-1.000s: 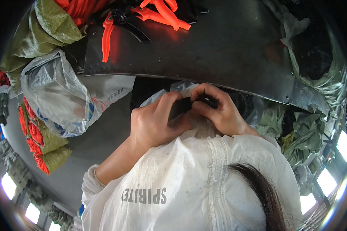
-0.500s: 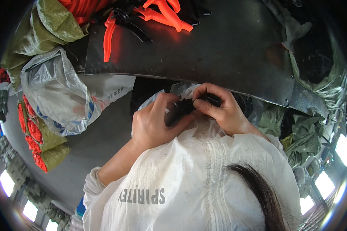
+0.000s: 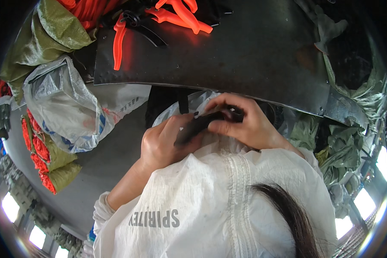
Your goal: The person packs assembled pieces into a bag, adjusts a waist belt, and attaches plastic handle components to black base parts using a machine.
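The left hand (image 3: 160,139) and the right hand (image 3: 251,120) both curl nearly closed around a dark elongated piece (image 3: 197,129), perhaps a tool handle though blur hides its details, held between the white jacket (image 3: 202,189) and the dark metal table (image 3: 253,62) bearing orange-handled tools (image 3: 167,16).

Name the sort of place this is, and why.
Probably a factory or workshop workstation: orange-handled tools on a dark metal worktop, with an olive sack and orange pieces toward its left.
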Available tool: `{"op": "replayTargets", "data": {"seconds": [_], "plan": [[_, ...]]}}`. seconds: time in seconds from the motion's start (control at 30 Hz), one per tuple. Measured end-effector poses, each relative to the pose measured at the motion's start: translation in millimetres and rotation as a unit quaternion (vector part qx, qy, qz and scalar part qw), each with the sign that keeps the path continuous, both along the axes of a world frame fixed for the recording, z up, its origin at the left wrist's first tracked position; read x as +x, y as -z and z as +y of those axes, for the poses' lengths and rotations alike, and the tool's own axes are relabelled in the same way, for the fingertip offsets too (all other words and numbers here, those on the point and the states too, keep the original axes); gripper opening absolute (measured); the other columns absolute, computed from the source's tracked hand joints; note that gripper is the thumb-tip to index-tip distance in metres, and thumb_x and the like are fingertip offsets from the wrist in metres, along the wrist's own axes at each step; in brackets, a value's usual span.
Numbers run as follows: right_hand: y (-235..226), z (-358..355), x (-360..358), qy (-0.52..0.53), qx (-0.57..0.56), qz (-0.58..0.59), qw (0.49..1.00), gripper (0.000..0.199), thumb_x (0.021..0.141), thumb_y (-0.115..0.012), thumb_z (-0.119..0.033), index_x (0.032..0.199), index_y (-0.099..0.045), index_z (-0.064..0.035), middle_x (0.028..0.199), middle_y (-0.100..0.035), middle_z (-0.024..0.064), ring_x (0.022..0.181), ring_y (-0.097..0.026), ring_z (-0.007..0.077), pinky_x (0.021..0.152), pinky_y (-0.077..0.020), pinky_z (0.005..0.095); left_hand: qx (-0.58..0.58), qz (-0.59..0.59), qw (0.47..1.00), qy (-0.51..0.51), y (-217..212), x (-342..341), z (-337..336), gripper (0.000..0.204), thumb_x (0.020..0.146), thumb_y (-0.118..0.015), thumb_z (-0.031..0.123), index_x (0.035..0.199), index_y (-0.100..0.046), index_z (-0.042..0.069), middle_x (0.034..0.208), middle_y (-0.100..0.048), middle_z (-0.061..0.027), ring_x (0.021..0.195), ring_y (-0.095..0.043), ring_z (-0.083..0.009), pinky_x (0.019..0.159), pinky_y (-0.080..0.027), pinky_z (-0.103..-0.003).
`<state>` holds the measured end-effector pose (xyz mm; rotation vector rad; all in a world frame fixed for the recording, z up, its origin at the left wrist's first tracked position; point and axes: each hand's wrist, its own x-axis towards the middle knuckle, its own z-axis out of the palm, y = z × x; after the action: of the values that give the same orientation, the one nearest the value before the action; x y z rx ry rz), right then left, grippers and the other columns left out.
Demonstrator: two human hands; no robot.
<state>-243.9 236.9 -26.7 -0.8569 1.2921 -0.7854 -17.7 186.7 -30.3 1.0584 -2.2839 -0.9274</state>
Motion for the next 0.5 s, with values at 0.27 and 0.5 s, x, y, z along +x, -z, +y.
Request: {"op": "replayTargets", "data": {"seconds": [0.27,0.5], "plan": [[11.1,2.2,2.5,-0.01,-0.048,0.015,0.999,0.017,0.091,-0.078,-0.008,0.105,-0.073,-0.0004,0.097,-0.07,0.0046,0.086,-0.065,0.0102,0.077,-0.0518,0.0271,0.042,-0.002,0.999,-0.002,-1.6,5.7,1.5,0.047,0.069,-0.092,0.009,0.111,-0.073,0.0,0.084,-0.073,-0.0063,0.063,-0.068,-0.0138,0.058,-0.055,-0.027],[8.2,2.8,5.4,0.083,0.057,-0.097,0.99,0.011,0.095,-0.075,-0.008,0.103,-0.075,-0.0011,0.099,-0.07,0.0008,0.092,-0.066,0.0089,0.079,-0.0581,0.026,0.174,0.038,0.984,0.021,1.4,16.3,-19.9,0.039,0.078,-0.079,-0.002,0.116,-0.072,0.001,0.103,-0.073,-0.0104,0.082,-0.07,-0.0178,0.07,-0.057,-0.029]]}}
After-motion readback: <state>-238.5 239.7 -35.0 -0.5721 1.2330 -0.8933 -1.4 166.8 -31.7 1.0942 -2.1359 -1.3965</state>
